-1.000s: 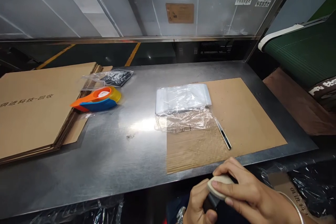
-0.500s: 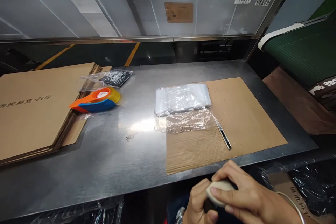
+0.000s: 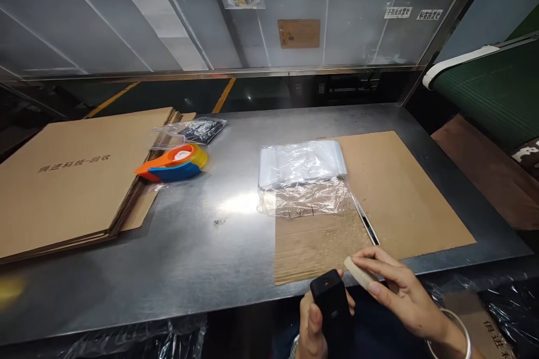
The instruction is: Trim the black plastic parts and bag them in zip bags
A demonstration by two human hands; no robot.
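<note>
Hands (image 3: 362, 303) now apart, device (image 3: 332, 308) uncovered

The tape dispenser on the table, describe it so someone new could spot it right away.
On the steel table, look left to the stack of flat cardboard. The tape dispenser lies at its right edge, in front of a small plastic bag. It alone is bright orange, blue and yellow.

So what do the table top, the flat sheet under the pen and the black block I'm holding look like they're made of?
Table top: brushed steel by the look, grey with a bright glare patch.
Flat sheet: brown corrugated cardboard, matt, ribbing visible near its front edge.
Black block in the left hand: probably matt plastic; hard to confirm.
</note>
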